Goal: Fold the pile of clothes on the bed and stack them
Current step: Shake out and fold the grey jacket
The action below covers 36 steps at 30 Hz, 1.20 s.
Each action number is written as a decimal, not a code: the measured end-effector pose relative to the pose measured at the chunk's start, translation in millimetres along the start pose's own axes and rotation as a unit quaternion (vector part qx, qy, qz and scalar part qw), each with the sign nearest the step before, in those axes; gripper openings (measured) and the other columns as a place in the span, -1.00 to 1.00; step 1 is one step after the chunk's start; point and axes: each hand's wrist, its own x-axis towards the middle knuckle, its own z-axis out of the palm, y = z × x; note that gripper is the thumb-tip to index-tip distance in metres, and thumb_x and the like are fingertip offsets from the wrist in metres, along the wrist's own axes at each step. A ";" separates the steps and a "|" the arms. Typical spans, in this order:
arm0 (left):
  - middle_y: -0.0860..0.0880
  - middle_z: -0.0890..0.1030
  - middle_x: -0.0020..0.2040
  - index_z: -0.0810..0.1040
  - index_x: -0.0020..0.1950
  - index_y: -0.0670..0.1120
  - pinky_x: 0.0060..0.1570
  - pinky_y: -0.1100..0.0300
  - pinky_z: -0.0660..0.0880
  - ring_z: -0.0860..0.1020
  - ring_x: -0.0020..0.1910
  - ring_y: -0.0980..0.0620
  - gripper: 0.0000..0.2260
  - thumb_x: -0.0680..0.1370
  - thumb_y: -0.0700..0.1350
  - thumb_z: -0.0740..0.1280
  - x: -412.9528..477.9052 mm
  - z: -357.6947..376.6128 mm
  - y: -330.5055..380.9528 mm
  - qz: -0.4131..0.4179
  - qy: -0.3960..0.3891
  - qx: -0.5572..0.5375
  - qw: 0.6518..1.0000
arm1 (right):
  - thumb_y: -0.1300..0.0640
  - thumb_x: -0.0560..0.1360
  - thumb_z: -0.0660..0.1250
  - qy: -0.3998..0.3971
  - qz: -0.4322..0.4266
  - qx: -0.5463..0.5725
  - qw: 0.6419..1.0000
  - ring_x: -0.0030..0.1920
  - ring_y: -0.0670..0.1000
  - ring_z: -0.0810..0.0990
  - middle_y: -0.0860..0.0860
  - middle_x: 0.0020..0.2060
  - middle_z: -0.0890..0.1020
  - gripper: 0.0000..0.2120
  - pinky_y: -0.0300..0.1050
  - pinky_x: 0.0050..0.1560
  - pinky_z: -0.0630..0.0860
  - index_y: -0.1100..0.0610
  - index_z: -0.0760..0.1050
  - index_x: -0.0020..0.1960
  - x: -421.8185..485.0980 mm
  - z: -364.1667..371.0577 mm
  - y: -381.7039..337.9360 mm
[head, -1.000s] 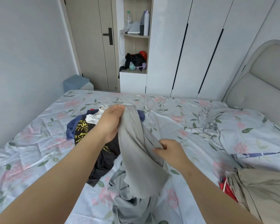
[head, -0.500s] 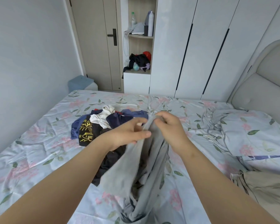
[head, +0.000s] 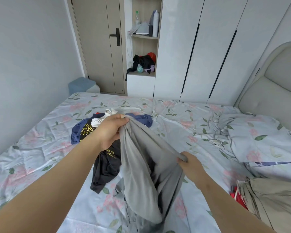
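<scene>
Clothes (head: 106, 138) lie unfolded on the bed (head: 175, 121); your left hand (head: 110, 130) and right hand (head: 189, 163) grip one grey garment (head: 141, 169), nothing stacked.

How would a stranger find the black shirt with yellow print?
On the flowered bed, look at the pile of clothes left of the middle. The black shirt lies at the pile's left, beyond the left hand. Only it bears yellow zigzag lines; its neighbours are plain navy and white.
</scene>
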 end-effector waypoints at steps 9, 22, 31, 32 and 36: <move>0.01 0.49 0.13 0.41 0.32 -0.06 0.00 0.39 0.42 0.47 0.02 0.14 -0.57 0.50 -0.35 0.34 -16.9 26.0 -41.1 0.082 -0.090 0.192 0.974 | 0.46 0.43 0.18 0.036 -0.246 0.155 0.956 -0.38 -0.31 0.43 -0.27 -0.40 0.54 -0.60 -0.46 -0.35 0.30 -0.05 0.48 -0.23 -9.9 -23.8 -106.9; -0.05 0.61 -0.25 0.55 -0.14 -0.17 -0.24 0.32 0.51 0.55 -0.28 0.09 -0.81 0.61 -0.25 0.19 -1.7 -12.3 -2.8 0.065 0.032 0.128 0.989 | 0.15 0.53 0.28 0.072 -0.120 -0.112 0.984 -0.25 0.02 0.48 -0.05 -0.32 0.53 -0.86 -0.11 -0.22 0.39 0.00 0.52 -0.19 10.5 -38.9 -64.8; 0.01 0.64 -0.35 0.53 -0.18 -0.16 -0.27 0.30 0.54 0.59 -0.36 0.12 -0.79 0.61 -0.25 0.19 3.4 -10.5 22.5 0.100 0.031 0.039 0.994 | 0.25 0.52 0.30 0.086 -0.144 0.166 0.972 -0.43 -0.21 0.39 -0.10 -0.41 0.48 -0.76 -0.40 -0.43 0.29 0.04 0.53 -0.29 14.7 -46.8 -85.1; 0.02 0.64 -0.36 0.52 -0.19 -0.16 -0.25 0.29 0.53 0.58 -0.35 0.12 -0.78 0.61 -0.26 0.19 4.1 -10.0 28.8 0.120 0.048 0.028 0.991 | 0.24 0.52 0.31 0.094 -0.151 0.167 0.970 -0.46 -0.25 0.38 -0.12 -0.42 0.48 -0.75 -0.39 -0.41 0.29 0.01 0.53 -0.30 14.8 -49.1 -87.0; 0.02 0.58 -0.31 0.52 -0.13 -0.07 -0.24 0.29 0.44 0.50 -0.29 0.09 -0.84 0.59 -0.27 0.24 3.0 -3.4 40.2 0.176 0.075 0.053 0.980 | 0.25 0.51 0.28 0.202 -0.179 0.162 0.949 -0.39 -0.22 0.41 -0.13 -0.39 0.50 -0.75 -0.32 -0.28 0.35 -0.01 0.48 -0.29 12.9 -52.3 -94.3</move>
